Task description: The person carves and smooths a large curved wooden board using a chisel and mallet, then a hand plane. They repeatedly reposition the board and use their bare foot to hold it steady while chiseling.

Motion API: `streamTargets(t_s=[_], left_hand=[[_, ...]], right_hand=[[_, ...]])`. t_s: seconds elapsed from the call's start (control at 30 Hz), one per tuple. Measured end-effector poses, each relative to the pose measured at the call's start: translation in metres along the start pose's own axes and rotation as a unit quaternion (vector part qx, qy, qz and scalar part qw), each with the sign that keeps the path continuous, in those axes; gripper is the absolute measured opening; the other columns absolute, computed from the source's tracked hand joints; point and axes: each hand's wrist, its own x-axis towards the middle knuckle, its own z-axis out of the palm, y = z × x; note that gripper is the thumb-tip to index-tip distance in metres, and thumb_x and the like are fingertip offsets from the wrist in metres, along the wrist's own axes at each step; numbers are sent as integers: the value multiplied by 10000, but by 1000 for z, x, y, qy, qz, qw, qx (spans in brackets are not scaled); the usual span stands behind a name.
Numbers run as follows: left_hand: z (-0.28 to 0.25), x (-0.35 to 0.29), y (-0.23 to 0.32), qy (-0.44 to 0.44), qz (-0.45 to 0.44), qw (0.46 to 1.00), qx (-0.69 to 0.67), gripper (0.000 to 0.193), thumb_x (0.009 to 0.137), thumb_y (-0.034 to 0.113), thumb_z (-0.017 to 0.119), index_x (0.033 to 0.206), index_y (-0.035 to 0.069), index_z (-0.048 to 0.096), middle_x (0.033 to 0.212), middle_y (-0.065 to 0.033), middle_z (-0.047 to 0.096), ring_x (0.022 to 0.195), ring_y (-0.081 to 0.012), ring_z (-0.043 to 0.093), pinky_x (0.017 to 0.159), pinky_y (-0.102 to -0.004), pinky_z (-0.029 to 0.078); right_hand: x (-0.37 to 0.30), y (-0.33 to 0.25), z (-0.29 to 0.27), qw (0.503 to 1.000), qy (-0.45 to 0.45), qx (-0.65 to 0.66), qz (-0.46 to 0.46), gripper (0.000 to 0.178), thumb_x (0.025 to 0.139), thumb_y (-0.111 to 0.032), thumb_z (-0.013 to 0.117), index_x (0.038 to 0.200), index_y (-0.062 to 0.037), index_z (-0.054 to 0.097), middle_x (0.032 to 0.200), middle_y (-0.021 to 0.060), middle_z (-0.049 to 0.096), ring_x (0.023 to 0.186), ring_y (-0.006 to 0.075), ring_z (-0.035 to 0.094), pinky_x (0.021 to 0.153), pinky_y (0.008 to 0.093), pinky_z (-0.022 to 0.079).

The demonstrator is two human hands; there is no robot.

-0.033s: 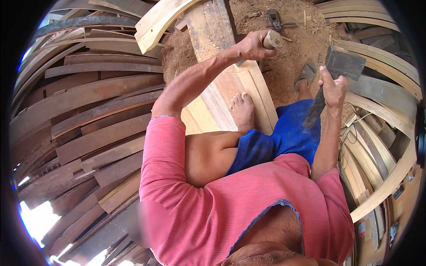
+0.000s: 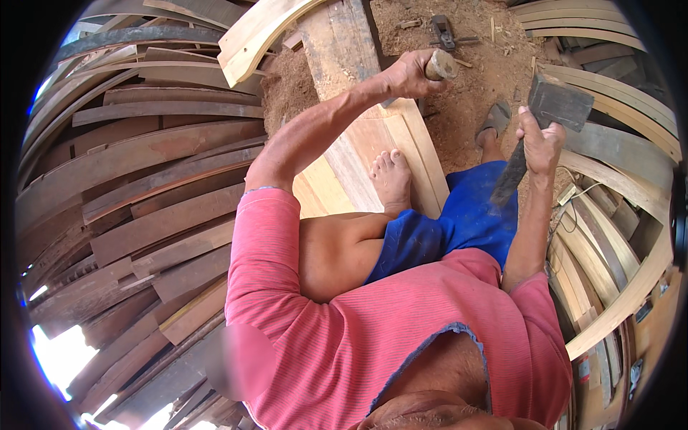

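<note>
My left hand (image 2: pixel 414 75) is closed round the wooden handle (image 2: pixel 441 65) of what looks like a chisel. Its round, worn end faces up, and most of the tool is hidden under the hand. Below the wrist lies a pale wooden board (image 2: pixel 358 147), with my bare foot (image 2: pixel 391 175) planted on it. To the right, my right hand (image 2: pixel 541 143) grips a dark wooden mallet (image 2: pixel 562 102) near its blocky head. The mallet is raised, apart from the chisel, and its handle slants down toward my blue shorts.
A weathered beam (image 2: pixel 337 43) and a curved pale piece (image 2: pixel 251 39) lie ahead. A hand plane (image 2: pixel 443 33) rests on the sawdust-covered ground (image 2: pixel 469 93). Curved planks (image 2: pixel 143 161) are stacked at my left, and more curved pieces (image 2: pixel 595 244) at my right.
My right hand and the mallet have shifted very slightly to the right. The left hand and the chisel stay in place.
</note>
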Motion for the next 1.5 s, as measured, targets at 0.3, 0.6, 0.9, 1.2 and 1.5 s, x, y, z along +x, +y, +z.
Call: streamTargets(t_s=[0.3,0.6,0.9,1.2,1.5], left_hand=[[10,3,-5,-12,41,999,-34,434,851,254,843,1220,98,677,1098,-80,752,1027,-197,714,923,-359,575],[11,9,-11,-40,49,998,8,454,814,226,832,1211,83,663,1086,-108,756,990,-234,719,892,-386,571],[12,-24,-34,-96,-16,993,58,428,859,204,838,1241,115,667,1111,-73,739,1045,-200,698,926,-370,563],[-4,6,9,-9,19,999,-31,398,909,189,815,1263,95,659,1145,-37,738,1076,-151,677,962,-335,557],[2,1,-2,-29,9,999,-21,426,891,198,835,1264,91,660,1143,-48,734,1089,-149,671,970,-342,549]], right_hand=[[9,2,12,994,-54,-82,-40,151,932,-143,744,906,3,723,755,36,697,660,121,636,611,297,502],[11,4,47,993,-72,-78,-49,165,912,-131,720,945,27,757,892,72,776,749,129,652,723,339,536],[1,35,60,970,-164,-180,8,235,880,-178,720,993,28,725,839,128,731,778,231,679,747,389,538],[12,19,30,999,-39,31,4,182,921,-177,768,869,-6,734,675,15,649,567,88,593,526,268,480],[3,-31,20,994,27,78,-72,142,942,-145,742,853,-34,732,662,5,632,589,82,581,543,263,445]])
